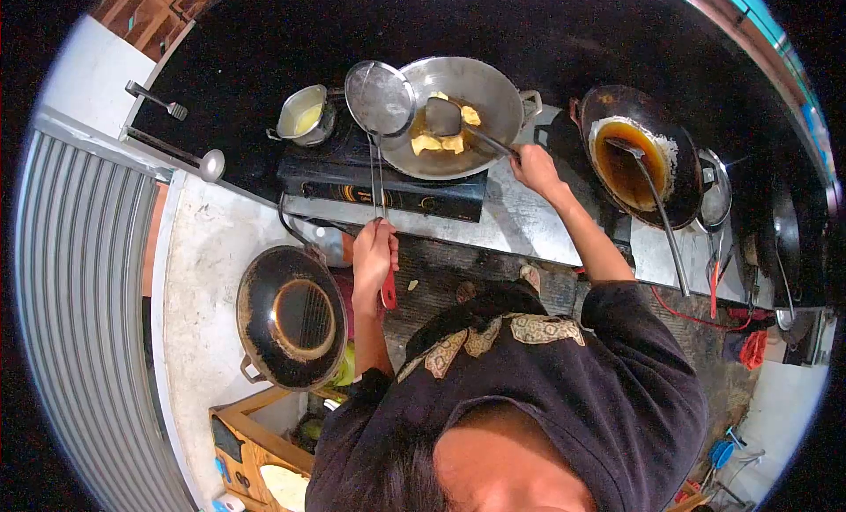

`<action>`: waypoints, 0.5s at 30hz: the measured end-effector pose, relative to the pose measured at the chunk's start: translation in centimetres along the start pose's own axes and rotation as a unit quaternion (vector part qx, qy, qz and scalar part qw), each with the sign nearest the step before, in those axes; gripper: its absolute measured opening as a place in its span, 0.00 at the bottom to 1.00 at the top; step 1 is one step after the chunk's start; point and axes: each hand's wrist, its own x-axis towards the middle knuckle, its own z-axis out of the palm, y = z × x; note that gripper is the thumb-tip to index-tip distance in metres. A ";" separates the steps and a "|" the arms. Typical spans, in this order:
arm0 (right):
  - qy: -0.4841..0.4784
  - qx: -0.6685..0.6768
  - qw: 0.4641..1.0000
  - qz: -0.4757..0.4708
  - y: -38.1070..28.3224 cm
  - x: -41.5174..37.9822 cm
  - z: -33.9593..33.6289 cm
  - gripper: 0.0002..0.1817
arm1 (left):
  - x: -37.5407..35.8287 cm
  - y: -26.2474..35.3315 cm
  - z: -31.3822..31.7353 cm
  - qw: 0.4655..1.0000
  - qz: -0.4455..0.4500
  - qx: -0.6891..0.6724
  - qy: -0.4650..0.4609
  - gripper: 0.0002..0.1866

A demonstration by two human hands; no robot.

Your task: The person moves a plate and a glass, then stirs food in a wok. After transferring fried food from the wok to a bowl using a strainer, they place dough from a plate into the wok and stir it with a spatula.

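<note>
My left hand [374,250] is closed round the handle of a round mesh strainer [380,98]. Its wire stem rises from my fist, and a red grip end shows below. The strainer's disc is held over the left edge of a large metal wok [499,82]. Yellowish fried pieces [426,144] lie in oil at the bottom of the wok. With my right hand [535,170] I grip a spatula [443,117], whose dark blade is in the wok among the pieces. The wok sits over a gas stove [352,190].
A small pot [304,115] with yellow contents stands left of the wok. To the right, a dark wok [608,102] holds brown oil and a long-handled turner [656,195]. A black pan [260,309] rests on the left counter. A ladle [211,166] hangs at the left.
</note>
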 end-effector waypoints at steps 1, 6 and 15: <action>-0.002 -0.011 1.000 0.009 0.5 0.3 0.3 0.10 | -0.1 0.1 0.1 1.000 -0.003 -0.002 0.002 0.13; 0.042 0.034 0.997 -0.047 0.6 -0.3 -0.7 0.10 | 0.8 -1.4 0.2 1.000 0.002 -0.015 -0.001 0.12; -0.003 0.013 1.000 -0.017 -0.5 -0.6 -2.2 0.13 | 1.1 -1.2 0.2 1.000 -0.016 -0.021 0.008 0.13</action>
